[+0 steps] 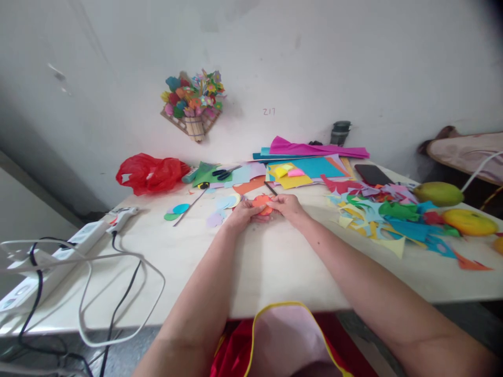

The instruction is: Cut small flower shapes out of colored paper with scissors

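An orange paper circle point(262, 203) is held between both hands over the middle of the table. My left hand point(243, 213) grips its left edge, the thumb lying on top. At its right edge, my right hand point(288, 207) pinches the paper between thumb and fingers. Just left of my left hand lie pale blue paper circles point(227, 202) and lilac circles point(215, 219). Farther left, a bright blue circle point(181, 208) overlaps a green circle point(171, 216). Behind the hands is a dark pen-like stick point(270, 188), beside a piece of orange-brown paper point(248, 186).
Scissors point(226, 173), coloured paper sheets point(326, 168) and a red plastic bag point(151, 173) sit at the back. Paper scraps point(377, 214), a phone point(372, 174) and mangoes point(469, 222) occupy the right. Cables and a power strip point(84, 235) cover the left.
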Tool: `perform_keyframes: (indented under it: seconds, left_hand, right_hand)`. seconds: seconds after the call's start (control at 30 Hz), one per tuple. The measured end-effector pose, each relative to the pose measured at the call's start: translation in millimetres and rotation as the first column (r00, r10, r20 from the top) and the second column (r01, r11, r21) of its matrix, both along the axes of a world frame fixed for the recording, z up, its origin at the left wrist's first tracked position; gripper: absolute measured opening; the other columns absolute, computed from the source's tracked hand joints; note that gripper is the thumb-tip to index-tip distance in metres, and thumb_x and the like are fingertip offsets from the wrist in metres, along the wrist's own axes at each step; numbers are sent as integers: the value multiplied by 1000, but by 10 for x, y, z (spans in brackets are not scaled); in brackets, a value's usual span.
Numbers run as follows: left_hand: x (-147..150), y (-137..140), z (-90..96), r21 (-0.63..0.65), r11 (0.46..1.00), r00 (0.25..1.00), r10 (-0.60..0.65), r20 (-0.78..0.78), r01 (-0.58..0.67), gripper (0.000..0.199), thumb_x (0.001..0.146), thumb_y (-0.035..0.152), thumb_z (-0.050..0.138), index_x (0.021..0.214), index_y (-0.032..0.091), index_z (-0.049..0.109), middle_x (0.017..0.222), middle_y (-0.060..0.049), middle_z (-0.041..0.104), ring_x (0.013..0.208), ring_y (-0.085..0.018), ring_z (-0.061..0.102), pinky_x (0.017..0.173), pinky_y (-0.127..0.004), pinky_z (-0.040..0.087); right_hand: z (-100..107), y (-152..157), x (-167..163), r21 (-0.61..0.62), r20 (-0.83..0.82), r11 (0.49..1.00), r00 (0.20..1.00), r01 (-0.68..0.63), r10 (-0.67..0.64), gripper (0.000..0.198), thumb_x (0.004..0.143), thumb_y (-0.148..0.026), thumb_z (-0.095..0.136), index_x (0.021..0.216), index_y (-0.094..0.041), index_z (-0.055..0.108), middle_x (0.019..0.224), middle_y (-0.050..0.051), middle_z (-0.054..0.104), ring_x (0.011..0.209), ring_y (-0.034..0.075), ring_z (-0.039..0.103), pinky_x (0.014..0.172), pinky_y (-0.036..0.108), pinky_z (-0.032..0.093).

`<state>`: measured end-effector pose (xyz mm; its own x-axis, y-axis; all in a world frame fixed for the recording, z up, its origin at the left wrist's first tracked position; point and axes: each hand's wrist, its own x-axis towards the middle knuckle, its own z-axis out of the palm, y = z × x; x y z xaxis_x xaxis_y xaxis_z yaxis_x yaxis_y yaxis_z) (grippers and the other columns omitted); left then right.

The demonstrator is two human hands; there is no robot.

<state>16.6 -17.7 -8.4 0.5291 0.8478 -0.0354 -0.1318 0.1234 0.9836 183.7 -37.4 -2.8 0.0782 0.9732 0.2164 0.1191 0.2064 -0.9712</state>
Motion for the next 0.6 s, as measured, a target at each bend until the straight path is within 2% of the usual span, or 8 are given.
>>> perform_keyframes:
  seconds: [0.4, 0.6]
  left_hand:
    - [24, -27, 35, -34, 999, 1000, 20, 2, -19, 39, 60, 32, 82, 87, 6, 70, 77, -13, 73, 68, -21, 70, 65, -29, 57]
    - [26, -30, 51, -37, 999, 999, 33, -23, -34, 40, 61, 31, 81, 90, 6, 69, 75, -13, 72, 67, -22, 70, 65, -31, 57]
  right_hand:
    - [-25, 5, 2, -27, -8, 999, 1000, 17, -17, 29, 52, -42, 75, 54, -17, 61, 48, -4, 52, 46, 9, 41, 48, 25, 34]
    - [-69, 30, 8, -42, -47, 999, 999, -24, 22, 26, 54, -38, 75, 57, -16, 62, 50, -3, 55, 47, 9, 45, 50, 24, 38]
